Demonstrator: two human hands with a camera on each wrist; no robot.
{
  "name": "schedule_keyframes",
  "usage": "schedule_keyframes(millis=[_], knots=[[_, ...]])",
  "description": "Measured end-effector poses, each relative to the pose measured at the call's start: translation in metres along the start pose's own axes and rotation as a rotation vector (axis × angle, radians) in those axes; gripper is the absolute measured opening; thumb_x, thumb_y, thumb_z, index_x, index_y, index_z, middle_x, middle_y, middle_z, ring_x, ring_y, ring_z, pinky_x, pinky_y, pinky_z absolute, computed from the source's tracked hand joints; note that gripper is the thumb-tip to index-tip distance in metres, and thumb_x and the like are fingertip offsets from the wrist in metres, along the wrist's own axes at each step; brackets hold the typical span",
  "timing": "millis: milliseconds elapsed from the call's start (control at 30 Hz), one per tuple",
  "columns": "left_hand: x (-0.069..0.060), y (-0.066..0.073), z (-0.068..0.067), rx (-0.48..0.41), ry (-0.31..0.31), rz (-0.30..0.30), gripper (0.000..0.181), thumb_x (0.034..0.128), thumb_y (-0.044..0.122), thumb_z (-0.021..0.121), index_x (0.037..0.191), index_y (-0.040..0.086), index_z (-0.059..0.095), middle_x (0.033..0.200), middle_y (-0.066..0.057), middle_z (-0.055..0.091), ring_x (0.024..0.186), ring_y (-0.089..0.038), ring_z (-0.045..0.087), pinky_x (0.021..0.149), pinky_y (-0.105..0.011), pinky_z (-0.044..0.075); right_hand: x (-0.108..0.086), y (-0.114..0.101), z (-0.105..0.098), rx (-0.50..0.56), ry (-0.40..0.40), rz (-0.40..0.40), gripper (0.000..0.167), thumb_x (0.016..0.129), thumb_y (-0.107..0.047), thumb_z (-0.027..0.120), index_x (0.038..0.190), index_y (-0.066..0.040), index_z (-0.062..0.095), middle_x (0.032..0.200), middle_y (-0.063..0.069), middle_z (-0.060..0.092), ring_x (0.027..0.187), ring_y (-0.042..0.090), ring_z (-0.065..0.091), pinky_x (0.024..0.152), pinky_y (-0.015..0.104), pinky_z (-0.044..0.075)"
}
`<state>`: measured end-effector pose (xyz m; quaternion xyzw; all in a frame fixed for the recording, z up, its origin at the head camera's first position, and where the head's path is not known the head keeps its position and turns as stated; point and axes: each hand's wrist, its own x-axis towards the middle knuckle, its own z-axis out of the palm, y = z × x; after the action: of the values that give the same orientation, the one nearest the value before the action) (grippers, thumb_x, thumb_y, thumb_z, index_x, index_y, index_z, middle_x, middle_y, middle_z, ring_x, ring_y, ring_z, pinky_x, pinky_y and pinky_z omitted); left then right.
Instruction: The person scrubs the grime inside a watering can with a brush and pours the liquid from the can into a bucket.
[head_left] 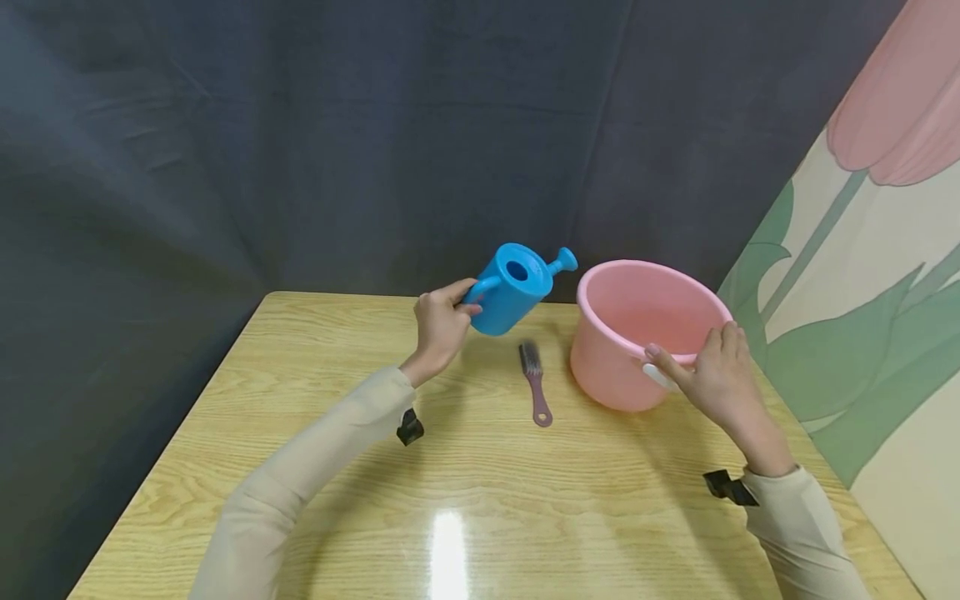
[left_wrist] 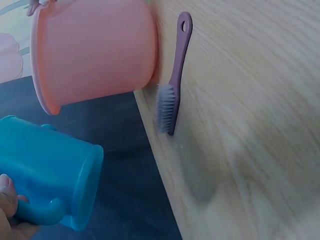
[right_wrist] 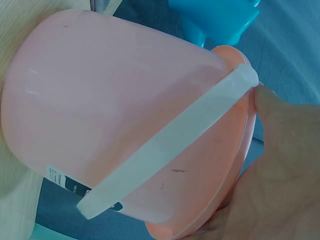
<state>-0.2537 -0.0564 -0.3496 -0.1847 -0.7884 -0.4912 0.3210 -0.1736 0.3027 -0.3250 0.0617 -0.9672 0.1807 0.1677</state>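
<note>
A blue watering can point(head_left: 504, 307) is held above the table by my left hand point(head_left: 441, 327), whose fingers curl round its handle. Its spout points right, toward a pink bucket point(head_left: 609, 367). My right hand point(head_left: 722, 382) grips the bucket's near right rim, with the thumb on one side and the fingers over the edge. In the right wrist view, the bucket's white handle point(right_wrist: 165, 147) hangs down against its outer wall. Between the can and the bucket, a brush point(head_left: 535, 385) with a purple handle lies on the table; its bristles show in the left wrist view.
The wood-grain table point(head_left: 360, 500) ends at a dark curtain point(head_left: 420, 150) behind. Along the right side stands a wall point(head_left: 892, 333) painted with a pink flower and green leaves, close to the bucket.
</note>
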Motion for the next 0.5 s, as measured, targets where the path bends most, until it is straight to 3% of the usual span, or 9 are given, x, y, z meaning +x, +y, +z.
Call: schedule_keyframes(millis=[333,500], knots=[[-0.01,-0.008,-0.007,-0.107,0.028,-0.16,0.027,0.0855,-0.009,0.071,0.111,-0.001,0.074,0.105,-0.016,0.073,0.094,-0.026,0.072,0.082,-0.039,0.058,-0.001,0.001,-0.001,-0.001,-0.015,0.002,0.106,0.095,-0.057,0.056,0.13,0.035,0.019,0.138,0.052,0.018,0.13,0.066,0.016,0.113,0.066,0.008],[-0.014,-0.014,-0.011,-0.106,0.041,-0.202,0.028,0.0849,-0.009,0.072,0.112,-0.003,0.073,0.106,-0.018,0.072,0.095,-0.027,0.072,0.082,-0.039,0.058,-0.001,-0.001,-0.001,-0.002,-0.027,0.009,0.105,0.095,-0.057,0.056,0.13,0.035,0.019,0.135,0.051,0.019,0.127,0.065,0.018,0.11,0.068,0.013]])
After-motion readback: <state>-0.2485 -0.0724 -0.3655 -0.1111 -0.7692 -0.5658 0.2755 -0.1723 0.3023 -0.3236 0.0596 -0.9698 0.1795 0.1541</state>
